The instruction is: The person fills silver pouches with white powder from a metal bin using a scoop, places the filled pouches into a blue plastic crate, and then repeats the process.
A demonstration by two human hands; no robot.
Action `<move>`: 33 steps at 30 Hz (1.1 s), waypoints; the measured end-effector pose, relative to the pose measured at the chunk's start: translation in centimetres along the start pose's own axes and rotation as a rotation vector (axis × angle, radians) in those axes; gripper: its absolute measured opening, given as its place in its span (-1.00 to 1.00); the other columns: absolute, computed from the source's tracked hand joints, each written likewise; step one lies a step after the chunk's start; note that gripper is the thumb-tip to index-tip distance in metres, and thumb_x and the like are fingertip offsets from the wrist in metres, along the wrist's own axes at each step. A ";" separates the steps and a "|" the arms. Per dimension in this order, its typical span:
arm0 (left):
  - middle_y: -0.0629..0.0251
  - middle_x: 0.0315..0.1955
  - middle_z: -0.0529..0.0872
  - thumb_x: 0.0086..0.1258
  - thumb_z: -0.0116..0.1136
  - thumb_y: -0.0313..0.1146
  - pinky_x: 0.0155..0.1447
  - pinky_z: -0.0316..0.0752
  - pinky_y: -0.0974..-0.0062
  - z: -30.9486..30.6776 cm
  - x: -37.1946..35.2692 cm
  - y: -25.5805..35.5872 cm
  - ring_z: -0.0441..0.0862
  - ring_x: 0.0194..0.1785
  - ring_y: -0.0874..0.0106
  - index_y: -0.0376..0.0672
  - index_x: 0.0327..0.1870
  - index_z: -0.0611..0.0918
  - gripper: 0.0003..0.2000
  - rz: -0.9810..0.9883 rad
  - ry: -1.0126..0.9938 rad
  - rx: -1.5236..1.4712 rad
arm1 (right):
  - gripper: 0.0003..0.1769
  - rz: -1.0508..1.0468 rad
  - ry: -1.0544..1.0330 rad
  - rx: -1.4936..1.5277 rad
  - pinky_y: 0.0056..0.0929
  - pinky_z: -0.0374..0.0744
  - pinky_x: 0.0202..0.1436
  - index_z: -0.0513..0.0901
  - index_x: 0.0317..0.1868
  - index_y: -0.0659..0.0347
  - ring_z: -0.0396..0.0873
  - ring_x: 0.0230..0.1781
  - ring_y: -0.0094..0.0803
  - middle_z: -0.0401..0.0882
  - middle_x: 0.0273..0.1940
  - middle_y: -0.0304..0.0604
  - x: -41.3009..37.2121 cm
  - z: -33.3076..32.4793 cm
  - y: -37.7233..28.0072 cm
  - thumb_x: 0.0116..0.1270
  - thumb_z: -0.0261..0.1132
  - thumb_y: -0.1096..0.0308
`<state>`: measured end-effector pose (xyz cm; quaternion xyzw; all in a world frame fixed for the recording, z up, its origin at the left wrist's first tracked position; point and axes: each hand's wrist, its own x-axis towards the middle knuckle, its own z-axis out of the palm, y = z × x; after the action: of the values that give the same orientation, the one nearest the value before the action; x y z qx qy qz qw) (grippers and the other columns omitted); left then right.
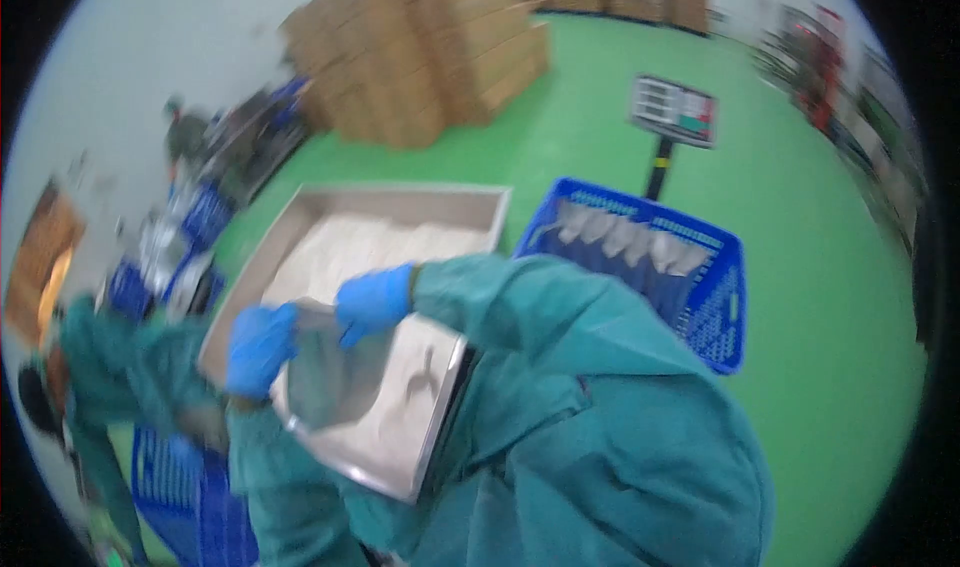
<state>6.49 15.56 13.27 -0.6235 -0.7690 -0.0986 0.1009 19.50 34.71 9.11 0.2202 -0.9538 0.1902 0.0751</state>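
Both of my hands wear blue gloves and are over a large metal tray (400, 199) of white powder (360, 247). A translucent plastic bag (335, 372) hangs between them, its top edge pinched by my left hand (260, 350) on one side and my right hand (375, 302) on the other. The bag covers part of the powder. To the right of the bag, a small scoop (423, 377) lies on the powder near the tray's near right corner. My fingertips are blurred.
A blue crate (735, 297) with several tied white-topped bags stands right of the tray, below a scale display (675, 112) on a post. At left, a person in green (140, 357) bends near another blue crate (190, 507). Stacked cardboard boxes (410, 57) stand behind.
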 end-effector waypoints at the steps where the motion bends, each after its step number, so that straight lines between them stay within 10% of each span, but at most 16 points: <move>1: 0.04 -0.57 0.60 0.07 0.11 -0.32 -0.43 0.38 0.37 -4.9 0.5 4.6 0.54 -0.51 0.29 -0.23 -0.54 0.58 -0.84 -0.551 -0.026 -0.372 | -0.63 0.042 0.004 -0.097 -0.14 0.46 -0.25 0.63 -0.32 0.19 0.50 -0.38 0.01 0.57 -0.38 0.03 -0.9 -1.7 -1.4 0.16 0.16 0.03; 2: 0.11 -0.66 0.58 0.18 0.10 -0.26 -0.43 0.37 0.44 -7.5 0.0 6.5 0.51 -0.57 0.40 -0.31 -0.56 0.58 -0.73 -0.610 0.193 -0.540 | -0.62 0.062 -0.007 -0.172 -0.14 0.46 -0.27 0.63 -0.35 0.19 0.50 -0.39 0.00 0.57 -0.39 0.03 -1.5 -3.3 -3.0 0.17 0.15 0.03; 5: 0.23 -0.79 0.49 0.29 0.04 -0.17 -0.54 0.30 0.50 -7.5 -1.9 0.3 0.40 -0.69 0.50 -0.34 -0.51 0.59 -0.64 0.053 0.627 -0.121 | -0.64 0.173 0.105 -0.179 -0.15 0.46 -0.30 0.62 -0.38 0.22 0.49 -0.42 -0.01 0.56 -0.43 0.03 -6.7 -11.3 -6.1 0.21 0.10 0.08; 7: 0.23 -0.75 0.53 0.32 -0.01 -0.18 -0.64 0.22 0.59 -7.3 -3.0 2.6 0.34 -0.77 0.56 -0.31 -0.44 0.63 -0.66 -0.549 0.411 -0.713 | -0.64 0.345 0.147 -0.324 -0.17 0.46 -0.34 0.62 -0.44 0.25 0.47 -0.49 0.02 0.54 -0.48 0.04 -11.2 -15.8 -10.2 0.24 0.07 0.12; 10: 0.23 -0.74 0.54 0.33 -0.02 -0.16 -0.71 0.12 0.64 -1.2 -1.2 4.2 0.27 -0.82 0.61 -0.29 -0.35 0.66 -0.66 -0.419 0.106 -0.820 | -0.59 0.546 0.166 -0.572 -0.22 0.45 -0.40 0.59 -0.48 0.31 0.47 -0.56 -0.04 0.51 -0.54 0.08 -17.0 -18.9 -12.7 0.21 0.13 0.08; 11: 0.23 -0.72 0.54 0.33 -0.04 -0.11 -0.73 0.12 0.70 1.6 -0.9 3.1 0.26 -0.81 0.62 -0.30 0.06 0.47 -0.55 -0.292 -0.015 -0.804 | -0.58 0.615 0.176 -0.594 -0.24 0.44 -0.44 0.59 -0.50 0.33 0.46 -0.60 -0.09 0.49 -0.58 0.08 -18.8 -19.5 -12.5 0.20 0.13 0.07; 15: 0.31 -0.71 0.49 0.34 -0.04 -0.12 -0.70 0.11 0.70 4.0 0.9 7.1 0.23 -0.76 0.66 -0.24 0.24 0.28 -0.48 -0.548 -0.157 -0.797 | -0.60 1.033 0.172 -0.625 -0.41 0.41 -0.59 0.57 -0.57 0.35 0.41 -0.75 -0.40 0.44 -0.71 -0.07 -26.5 -20.1 -10.8 0.19 0.18 0.13; 19: 0.50 -0.70 0.19 0.35 -0.04 -0.18 -0.52 0.09 0.69 10.2 0.6 0.1 0.15 -0.62 0.68 -0.21 0.07 0.46 -0.63 -0.528 0.021 -0.768 | -0.55 1.254 0.238 -0.509 -0.37 0.35 -0.60 0.48 -0.64 0.40 0.28 -0.78 -0.48 0.22 -0.80 -0.12 -40.4 -19.1 -6.2 0.18 0.14 0.14; 21: 0.48 -0.69 0.21 0.32 0.01 -0.25 -0.61 0.10 0.65 12.3 -1.0 -4.4 0.16 -0.66 0.65 -0.18 -0.46 0.40 -0.78 -0.424 0.138 -0.634 | -0.56 1.366 0.200 -0.440 -0.35 0.37 -0.56 0.48 -0.63 0.39 0.32 -0.75 -0.42 0.25 -0.78 -0.08 -47.0 -18.1 -3.8 0.18 0.13 0.14; 25: 0.45 -0.64 0.21 0.32 0.00 -0.26 -0.57 0.11 0.64 10.7 -1.5 -4.6 0.16 -0.61 0.63 -0.28 -0.27 0.50 -0.77 -0.795 0.072 -0.702 | -0.68 1.684 -0.006 -0.465 -0.20 0.54 -0.29 0.57 -0.28 0.33 0.56 -0.46 -0.07 0.59 -0.42 0.09 -60.1 -13.7 3.5 0.09 0.11 0.23; 33: 0.16 -0.22 0.54 0.33 -0.02 -0.26 -0.04 0.33 0.48 10.2 -0.4 0.1 0.43 -0.18 0.41 -0.38 -0.12 0.49 -0.69 -0.866 -0.024 -0.435 | -0.57 2.036 0.219 -0.419 -0.13 0.46 -0.01 0.50 -0.09 0.31 0.48 -0.10 0.09 0.47 -0.10 0.29 -75.7 11.8 19.7 0.19 0.02 0.14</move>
<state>6.30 18.07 3.36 -0.2537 -0.9204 -0.2831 -0.0911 77.43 76.04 -25.37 -0.7233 -0.6904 0.0132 0.0020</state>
